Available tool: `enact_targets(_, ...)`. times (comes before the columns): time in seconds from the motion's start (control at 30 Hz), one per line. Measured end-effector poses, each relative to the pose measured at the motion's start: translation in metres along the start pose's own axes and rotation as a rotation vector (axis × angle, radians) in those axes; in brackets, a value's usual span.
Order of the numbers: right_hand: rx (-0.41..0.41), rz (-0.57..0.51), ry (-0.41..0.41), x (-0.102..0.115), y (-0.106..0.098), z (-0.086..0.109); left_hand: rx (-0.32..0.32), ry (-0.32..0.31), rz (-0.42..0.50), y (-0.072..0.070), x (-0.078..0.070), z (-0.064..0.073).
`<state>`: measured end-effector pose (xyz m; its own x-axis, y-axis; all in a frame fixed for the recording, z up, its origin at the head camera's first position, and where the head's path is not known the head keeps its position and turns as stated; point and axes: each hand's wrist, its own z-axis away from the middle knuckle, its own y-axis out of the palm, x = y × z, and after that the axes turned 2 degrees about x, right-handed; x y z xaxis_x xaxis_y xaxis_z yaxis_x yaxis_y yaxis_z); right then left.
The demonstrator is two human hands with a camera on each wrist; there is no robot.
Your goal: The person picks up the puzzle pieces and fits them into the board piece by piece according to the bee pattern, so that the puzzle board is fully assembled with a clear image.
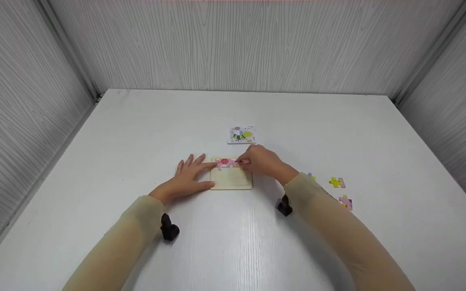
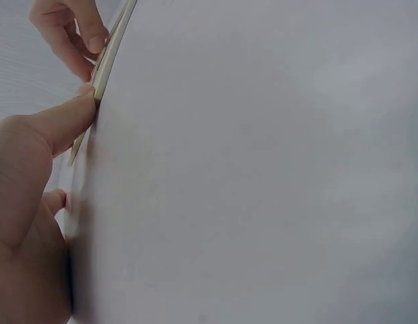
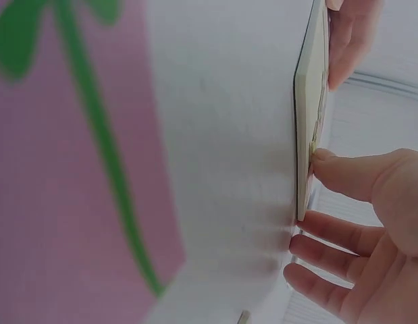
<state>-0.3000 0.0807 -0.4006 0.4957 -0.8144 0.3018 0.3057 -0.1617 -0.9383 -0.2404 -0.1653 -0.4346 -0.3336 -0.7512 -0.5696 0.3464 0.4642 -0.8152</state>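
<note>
A small wooden puzzle board lies on the white table, with pink puzzle pieces along its far edge. My left hand spreads its fingers at the board's left side, thumb and index finger touching the edge. At the far right corner, my right hand pinches a puzzle piece against the board, its fingers hiding most of that piece. The right wrist view has the right thumb pressing at the piece from above. In the left wrist view the board appears edge-on.
A picture card with a bee stands out just beyond the board. Several loose puzzle pieces lie to the right, partly covered by the right sleeve. A pink surface with a green stem looms close in the right wrist view.
</note>
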Motion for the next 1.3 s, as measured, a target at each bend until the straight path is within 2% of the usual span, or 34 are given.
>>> enact_targets(0.43, 0.024, -0.017, 0.107, 0.006, 0.0, -0.001, 0.019, -0.004, 0.004, -0.001, 0.001, -0.001)
enact_targets(0.7, 0.016, 0.045, 0.002, 0.0, -0.003, 0.001, -0.001, 0.01, 0.02, 0.0, 0.003, 0.001)
enact_targets(0.87, 0.055, -0.06, 0.049, 0.0, -0.011, 0.003, 0.0, 0.004, 0.016, 0.0, 0.002, 0.0)
enact_targets(1.03, 0.04, -0.111, 0.096, -0.006, -0.016, 0.012, 0.006, -0.003, 0.01, 0.0, 0.002, 0.0)
enact_targets(1.3, 0.047, -0.173, 0.047, -0.018, -0.019, 0.028, 0.012, -0.01, 0.012, 0.0, 0.002, 0.0)
